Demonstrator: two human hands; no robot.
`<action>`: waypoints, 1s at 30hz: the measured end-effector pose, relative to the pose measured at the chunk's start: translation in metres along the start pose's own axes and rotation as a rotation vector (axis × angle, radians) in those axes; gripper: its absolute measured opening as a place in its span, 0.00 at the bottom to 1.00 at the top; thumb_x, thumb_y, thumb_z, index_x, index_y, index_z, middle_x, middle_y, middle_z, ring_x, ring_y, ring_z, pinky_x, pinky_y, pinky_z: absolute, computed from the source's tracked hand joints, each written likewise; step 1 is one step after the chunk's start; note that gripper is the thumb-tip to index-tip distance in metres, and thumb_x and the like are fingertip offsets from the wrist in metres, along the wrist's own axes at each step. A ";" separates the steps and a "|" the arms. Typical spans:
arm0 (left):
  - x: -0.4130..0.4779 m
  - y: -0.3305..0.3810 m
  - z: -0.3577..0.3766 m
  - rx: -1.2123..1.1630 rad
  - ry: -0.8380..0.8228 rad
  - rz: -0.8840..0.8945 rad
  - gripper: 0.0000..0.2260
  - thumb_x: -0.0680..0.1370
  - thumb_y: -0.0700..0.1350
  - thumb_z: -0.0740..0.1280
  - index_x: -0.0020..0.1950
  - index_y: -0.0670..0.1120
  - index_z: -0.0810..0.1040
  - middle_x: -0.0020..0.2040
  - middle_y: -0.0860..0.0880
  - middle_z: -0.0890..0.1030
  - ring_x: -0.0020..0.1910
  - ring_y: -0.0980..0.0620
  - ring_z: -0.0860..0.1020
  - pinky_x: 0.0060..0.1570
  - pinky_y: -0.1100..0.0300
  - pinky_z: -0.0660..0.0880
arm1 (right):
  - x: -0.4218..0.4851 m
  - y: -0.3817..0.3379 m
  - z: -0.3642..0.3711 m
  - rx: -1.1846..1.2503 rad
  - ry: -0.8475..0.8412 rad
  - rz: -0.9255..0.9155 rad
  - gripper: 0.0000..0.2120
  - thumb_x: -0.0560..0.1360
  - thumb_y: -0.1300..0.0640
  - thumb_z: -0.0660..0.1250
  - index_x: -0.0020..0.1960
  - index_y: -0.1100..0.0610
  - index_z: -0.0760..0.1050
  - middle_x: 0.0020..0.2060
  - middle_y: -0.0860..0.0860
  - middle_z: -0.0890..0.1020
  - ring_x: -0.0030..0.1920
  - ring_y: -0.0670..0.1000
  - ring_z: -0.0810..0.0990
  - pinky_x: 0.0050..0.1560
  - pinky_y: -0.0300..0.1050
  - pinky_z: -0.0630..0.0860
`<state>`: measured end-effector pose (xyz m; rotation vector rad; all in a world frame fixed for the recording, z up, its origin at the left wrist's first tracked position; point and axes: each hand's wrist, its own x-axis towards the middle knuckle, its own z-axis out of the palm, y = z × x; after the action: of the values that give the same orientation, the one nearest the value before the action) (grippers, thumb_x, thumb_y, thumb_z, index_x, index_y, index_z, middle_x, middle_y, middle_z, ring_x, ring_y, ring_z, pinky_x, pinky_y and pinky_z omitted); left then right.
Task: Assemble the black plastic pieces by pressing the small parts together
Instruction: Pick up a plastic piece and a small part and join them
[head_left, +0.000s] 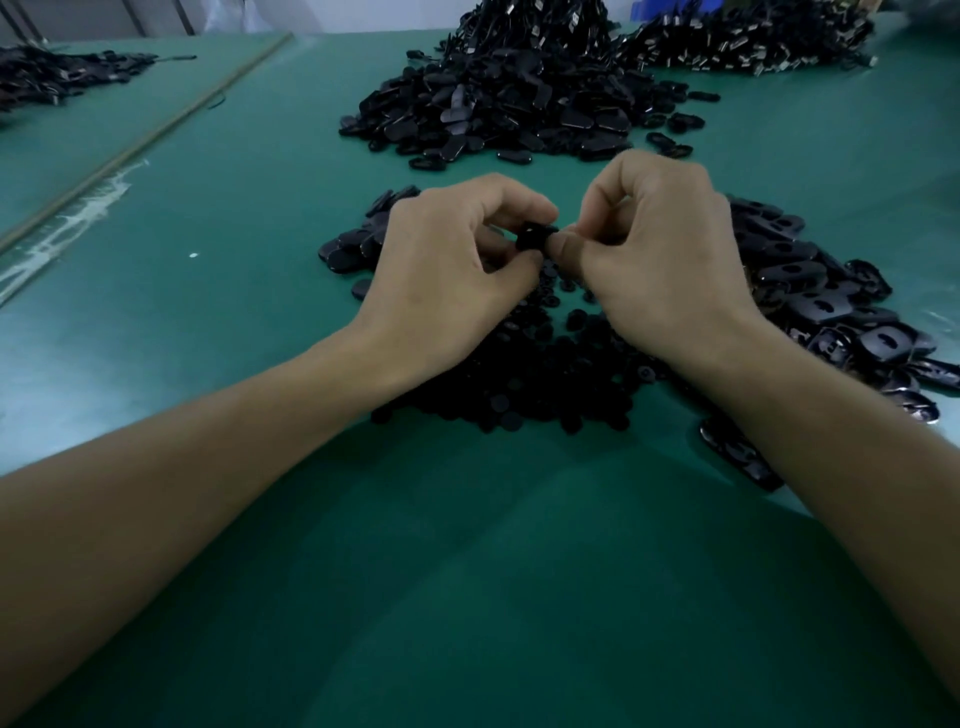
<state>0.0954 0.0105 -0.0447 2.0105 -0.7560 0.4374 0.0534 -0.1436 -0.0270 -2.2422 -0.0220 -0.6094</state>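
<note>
My left hand (447, 270) and my right hand (660, 249) meet over the middle of the green table (467, 571). Between their fingertips sits a small black plastic piece (535, 235), pinched from both sides. Its shape is mostly hidden by the fingers. Under my wrists lies a heap of small round black parts (540, 384). A pile of flat oval black shells with slots (821, 296) spreads to the right of my right hand. More flat black pieces (353, 244) lie left of my left hand.
A big mound of black shells (498, 98) rises at the back centre, with another pile (753, 41) at the back right. A dark heap (57, 78) lies far left beyond a long strip (156, 135) on the table.
</note>
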 end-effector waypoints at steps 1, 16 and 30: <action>-0.001 0.001 0.000 0.034 0.012 0.032 0.12 0.73 0.37 0.72 0.54 0.48 0.84 0.42 0.64 0.80 0.39 0.62 0.82 0.42 0.70 0.75 | 0.000 -0.001 0.001 0.006 -0.004 0.003 0.16 0.73 0.60 0.75 0.36 0.48 0.70 0.34 0.46 0.80 0.35 0.46 0.79 0.33 0.36 0.73; 0.003 -0.001 -0.003 0.145 0.069 0.062 0.08 0.75 0.40 0.72 0.54 0.45 0.84 0.42 0.60 0.82 0.44 0.63 0.82 0.50 0.63 0.80 | 0.000 0.002 0.002 0.311 -0.107 0.131 0.12 0.74 0.66 0.73 0.40 0.53 0.74 0.34 0.54 0.85 0.37 0.52 0.86 0.45 0.57 0.84; 0.005 -0.002 -0.005 -0.082 0.011 -0.088 0.09 0.74 0.39 0.73 0.52 0.50 0.82 0.43 0.53 0.85 0.41 0.56 0.85 0.48 0.56 0.82 | 0.001 0.006 0.002 -0.026 -0.116 -0.075 0.09 0.76 0.58 0.72 0.51 0.47 0.76 0.49 0.43 0.82 0.49 0.39 0.79 0.44 0.24 0.72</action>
<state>0.1002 0.0143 -0.0408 1.9551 -0.6652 0.3608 0.0562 -0.1459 -0.0319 -2.3081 -0.1578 -0.5209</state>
